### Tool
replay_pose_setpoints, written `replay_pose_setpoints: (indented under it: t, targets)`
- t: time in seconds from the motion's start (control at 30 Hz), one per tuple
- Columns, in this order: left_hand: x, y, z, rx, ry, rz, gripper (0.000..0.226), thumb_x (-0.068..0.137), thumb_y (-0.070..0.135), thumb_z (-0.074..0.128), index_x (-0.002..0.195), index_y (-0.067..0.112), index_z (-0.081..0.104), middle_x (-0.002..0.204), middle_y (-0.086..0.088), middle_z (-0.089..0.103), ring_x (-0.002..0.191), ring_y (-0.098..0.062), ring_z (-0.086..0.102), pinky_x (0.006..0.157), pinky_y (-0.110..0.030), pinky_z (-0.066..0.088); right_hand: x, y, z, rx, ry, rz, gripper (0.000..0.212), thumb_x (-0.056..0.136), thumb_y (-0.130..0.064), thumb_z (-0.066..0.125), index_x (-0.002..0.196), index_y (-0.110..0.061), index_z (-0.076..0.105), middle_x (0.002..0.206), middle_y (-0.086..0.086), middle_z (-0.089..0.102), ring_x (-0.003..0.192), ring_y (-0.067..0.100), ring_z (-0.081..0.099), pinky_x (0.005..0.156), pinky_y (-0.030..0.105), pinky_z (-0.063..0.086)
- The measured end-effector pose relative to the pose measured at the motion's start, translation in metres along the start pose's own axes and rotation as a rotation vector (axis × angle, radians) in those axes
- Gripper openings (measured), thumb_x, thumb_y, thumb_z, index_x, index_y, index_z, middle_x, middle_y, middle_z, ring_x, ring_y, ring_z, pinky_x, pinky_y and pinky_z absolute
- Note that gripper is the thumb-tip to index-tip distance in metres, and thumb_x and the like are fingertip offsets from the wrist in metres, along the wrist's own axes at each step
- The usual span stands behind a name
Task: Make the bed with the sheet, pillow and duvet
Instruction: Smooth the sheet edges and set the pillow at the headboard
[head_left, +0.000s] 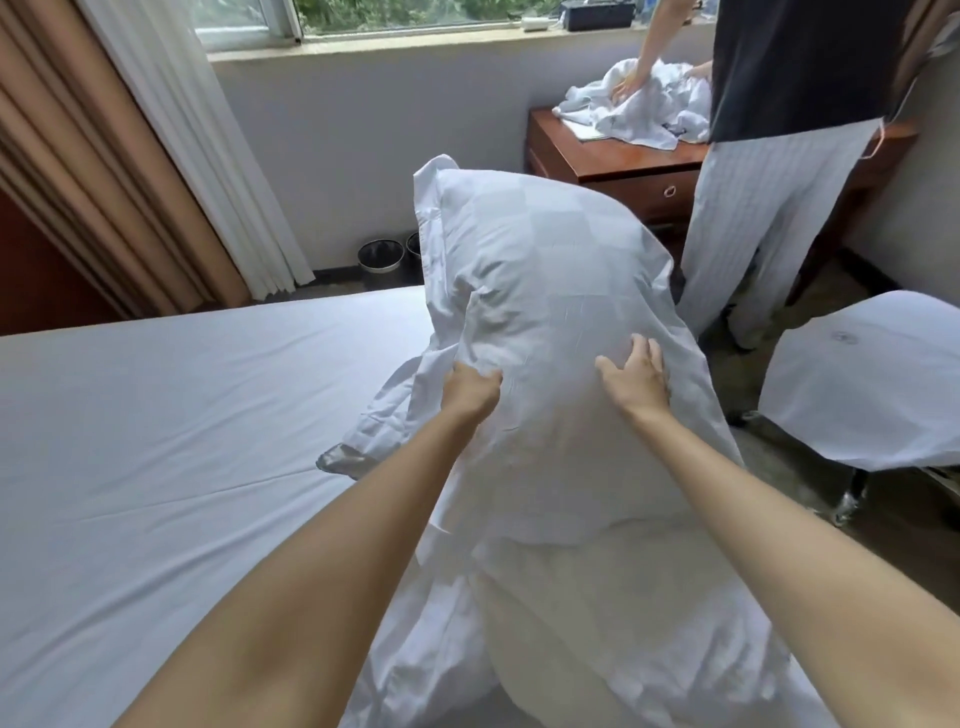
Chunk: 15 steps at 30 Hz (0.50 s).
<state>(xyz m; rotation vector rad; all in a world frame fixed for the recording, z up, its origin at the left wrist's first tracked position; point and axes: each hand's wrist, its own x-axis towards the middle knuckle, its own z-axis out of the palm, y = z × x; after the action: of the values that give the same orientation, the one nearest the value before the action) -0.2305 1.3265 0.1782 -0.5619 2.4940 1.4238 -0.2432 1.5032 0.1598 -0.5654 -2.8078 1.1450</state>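
**Pillow part-way into its case at the bed's edge**

The pillow (597, 597) stands on end in the middle of the frame, at the right side of the bed. Most of it is inside the white pillowcase (545, 260), and its cream lower end shows bare below the case's open hem. The left grip (470, 389) is closed, its fingers bunching a fold of the pillowcase on the left side. The right grip (636, 376) is open, fingers spread and pressed flat on the front of the case, holding nothing. The sheet (182, 415) lies smooth over the mattress across the left of the frame. Rumpled white cloth (415, 649) at the bottom may be the duvet; I cannot tell.

The pillow is tall and gripped on one side only, so a hard tug could tip it right, off the bed toward the covered chair (872, 395). Pulling on a single fold could twist the case and leave a corner unfilled. Dragging the bundle across the bed would crease the sheet.
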Motion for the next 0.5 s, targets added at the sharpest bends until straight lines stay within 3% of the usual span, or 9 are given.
replay_pose_setpoints:
  t: [0.1, 0.23, 0.37, 0.5]
  targets:
    - [0.03, 0.004, 0.011, 0.04, 0.042, -0.024, 0.055, 0.091, 0.037, 0.047, 0.132, 0.001, 0.043, 0.131, -0.018, 0.053, 0.12, -0.034, 0.051, 0.102, -0.04, 0.042, 0.034, 0.005, -0.003, 0.048, 0.014, 0.07, 0.077, 0.089, -0.044, 0.052, 0.148, -0.008, 0.016, 0.156, 0.012, 0.016, 0.143, 0.029, 0.016, 0.116, 0.044, 0.016]
    - [0.05, 0.026, 0.016, 0.041, 0.099, -0.047, 0.066, 0.092, 0.046, 0.045, 0.141, 0.005, 0.031, 0.136, -0.022, 0.048, 0.125, -0.038, 0.046, 0.105, -0.044, 0.039, 0.073, 0.011, -0.008, 0.124, -0.03, 0.186, 0.096, 0.083, -0.061, 0.052, 0.149, -0.006, 0.01, 0.157, 0.012, 0.017, 0.145, 0.027, 0.014, 0.118, 0.045, 0.011]
    - [0.071, 0.046, 0.023, 0.061, 0.155, -0.107, 0.079, 0.089, 0.059, 0.042, 0.145, 0.006, 0.027, 0.147, -0.021, 0.031, 0.137, -0.036, 0.03, 0.113, -0.045, 0.026, 0.104, 0.01, -0.011, 0.25, -0.074, 0.207, 0.101, 0.078, -0.066, 0.055, 0.148, -0.005, 0.015, 0.154, 0.012, 0.025, 0.142, 0.03, 0.023, 0.117, 0.047, 0.016]
    - [0.093, 0.066, 0.026, 0.0, 0.252, -0.047, 0.072, 0.089, 0.057, 0.044, 0.141, 0.008, 0.037, 0.15, -0.01, 0.028, 0.134, -0.033, 0.036, 0.112, -0.043, 0.029, 0.126, -0.003, -0.01, 0.286, -0.082, 0.199, 0.094, 0.079, -0.067, 0.053, 0.144, -0.004, 0.025, 0.15, 0.016, 0.027, 0.139, 0.035, 0.027, 0.116, 0.048, 0.02]
